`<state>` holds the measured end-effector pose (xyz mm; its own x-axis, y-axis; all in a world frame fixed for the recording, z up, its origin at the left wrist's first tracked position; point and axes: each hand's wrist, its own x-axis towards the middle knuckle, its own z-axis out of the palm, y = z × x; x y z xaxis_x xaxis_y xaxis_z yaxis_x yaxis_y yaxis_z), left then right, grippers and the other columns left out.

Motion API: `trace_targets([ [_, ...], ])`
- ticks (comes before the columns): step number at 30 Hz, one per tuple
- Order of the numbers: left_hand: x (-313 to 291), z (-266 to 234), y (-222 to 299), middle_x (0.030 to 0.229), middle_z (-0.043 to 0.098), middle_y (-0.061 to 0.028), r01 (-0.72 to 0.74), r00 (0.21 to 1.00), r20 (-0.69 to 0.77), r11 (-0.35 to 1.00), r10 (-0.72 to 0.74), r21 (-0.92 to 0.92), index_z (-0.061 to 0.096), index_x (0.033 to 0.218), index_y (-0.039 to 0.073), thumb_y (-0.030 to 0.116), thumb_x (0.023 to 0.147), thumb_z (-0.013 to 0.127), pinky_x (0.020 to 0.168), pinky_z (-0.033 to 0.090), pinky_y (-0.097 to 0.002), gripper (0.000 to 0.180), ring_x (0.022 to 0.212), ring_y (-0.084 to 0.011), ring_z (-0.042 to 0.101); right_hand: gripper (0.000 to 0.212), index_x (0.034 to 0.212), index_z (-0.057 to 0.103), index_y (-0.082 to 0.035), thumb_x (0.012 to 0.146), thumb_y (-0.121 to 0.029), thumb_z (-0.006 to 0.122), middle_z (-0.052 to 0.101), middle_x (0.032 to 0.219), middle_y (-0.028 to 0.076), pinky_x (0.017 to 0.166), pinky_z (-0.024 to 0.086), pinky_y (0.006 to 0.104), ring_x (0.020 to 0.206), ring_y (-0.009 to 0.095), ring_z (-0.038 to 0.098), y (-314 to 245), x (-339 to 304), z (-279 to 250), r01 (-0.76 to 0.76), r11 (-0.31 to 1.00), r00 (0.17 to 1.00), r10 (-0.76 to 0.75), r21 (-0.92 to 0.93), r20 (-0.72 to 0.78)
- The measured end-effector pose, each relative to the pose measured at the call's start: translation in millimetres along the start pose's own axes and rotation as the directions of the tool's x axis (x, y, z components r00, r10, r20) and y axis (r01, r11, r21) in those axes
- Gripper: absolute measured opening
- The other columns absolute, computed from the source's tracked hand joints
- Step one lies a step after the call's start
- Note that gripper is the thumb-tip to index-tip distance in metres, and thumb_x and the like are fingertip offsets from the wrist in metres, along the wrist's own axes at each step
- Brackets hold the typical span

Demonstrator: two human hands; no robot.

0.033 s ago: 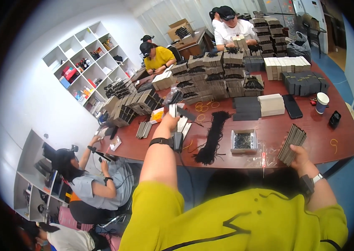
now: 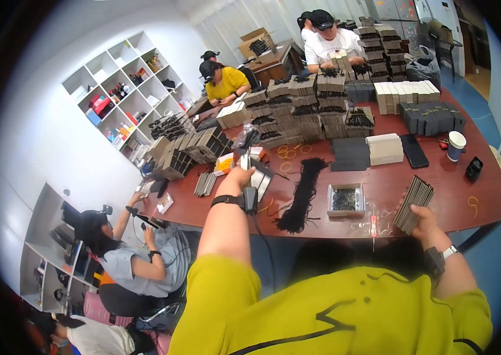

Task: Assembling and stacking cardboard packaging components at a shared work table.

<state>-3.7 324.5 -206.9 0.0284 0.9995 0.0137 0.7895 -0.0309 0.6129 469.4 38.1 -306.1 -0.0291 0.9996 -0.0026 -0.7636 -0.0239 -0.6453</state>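
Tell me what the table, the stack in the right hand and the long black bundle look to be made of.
Table: reddish-brown wood or veneer, glossy, with soft reflections.
Stack in the right hand: thin flat cards, probably matte cardboard; layered grey-tan edges show.
Black bundle: thin cords or elastic strings, matte, ends fraying loose; exact fibre unclear.
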Motion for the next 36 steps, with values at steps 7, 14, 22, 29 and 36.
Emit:
trace_targets([
  [7, -13.9, 12.9, -26.4, 0.100, 0.059, -0.0103, 0.295, 0.955, 0.230, 0.521, -0.186, -0.801, 0.054, 0.111, 0.004, 0.028, 0.098, 0.039, 0.077, 0.048, -0.0395, 0.031, 0.086, -0.0256, 0.058, 0.035, 0.107, 0.055, -0.002, 0.073, -0.008, 0.065, 0.063, 0.094, 0.011, 0.079, 0.054, 0.0412, 0.088, 0.027, 0.063, -0.9, -2.0, 6.1, 0.012, 1.000, 1.000, -0.012, -0.011, -0.023],
  [14, -39.9, 36.8, 23.6, 0.096, 0.058, -0.0124, 0.309, 0.938, 0.343, 0.319, 0.053, -0.896, 0.052, 0.109, 0.000, 0.015, 0.095, 0.042, 0.075, 0.050, -0.0379, 0.023, 0.084, -0.0273, 0.059, 0.031, 0.104, 0.056, -0.001, 0.075, -0.009, 0.064, 0.063, 0.095, 0.011, 0.081, 0.052, 0.0429, 0.089, 0.028, 0.063, -1.8, -9.2, -9.0, 0.023, 0.999, 0.990, -0.020, 0.023, -0.139],
  [22, -35.8, 40.6, -4.0, 0.063, 0.049, -0.0031, 0.396, 0.915, 0.350, 0.607, -0.199, -0.689, 0.058, 0.092, 0.005, 0.056, 0.088, 0.049, 0.045, 0.039, -0.0296, 0.052, 0.051, -0.0161, 0.049, 0.036, 0.108, 0.054, -0.001, 0.075, -0.008, 0.064, 0.062, 0.098, 0.012, 0.083, 0.051, 0.0449, 0.090, 0.030, 0.063, 3.2, -7.2, -14.1, 0.023, 1.000, 0.991, -0.025, -0.018, -0.128],
  [29, -48.8, 34.1, -12.7, 0.080, 0.057, -0.0029, -0.047, 0.998, -0.010, 0.670, 0.059, -0.741, 0.055, 0.105, 0.007, 0.037, 0.089, 0.059, 0.059, 0.046, -0.0324, 0.034, 0.069, -0.0151, 0.055, 0.040, 0.112, 0.051, -0.003, 0.075, -0.007, 0.063, 0.061, 0.100, 0.012, 0.084, 0.051, 0.0456, 0.095, 0.029, 0.061, 1.9, -7.8, -10.9, -0.016, 0.999, 0.989, 0.011, -0.030, -0.144],
  [36, -50.6, 2.0, -42.9, 0.101, 0.061, -0.0075, -0.302, 0.938, -0.318, 0.782, 0.141, -0.545, 0.053, 0.114, 0.006, 0.029, 0.090, 0.057, 0.074, 0.047, -0.0295, 0.034, 0.087, -0.0156, 0.057, 0.040, 0.112, 0.051, -0.003, 0.075, -0.008, 0.063, 0.061, 0.101, 0.011, 0.084, 0.051, 0.0455, 0.094, 0.029, 0.061, 2.5, -5.0, -0.6, -0.024, 0.998, 0.996, 0.019, -0.052, -0.082],
])
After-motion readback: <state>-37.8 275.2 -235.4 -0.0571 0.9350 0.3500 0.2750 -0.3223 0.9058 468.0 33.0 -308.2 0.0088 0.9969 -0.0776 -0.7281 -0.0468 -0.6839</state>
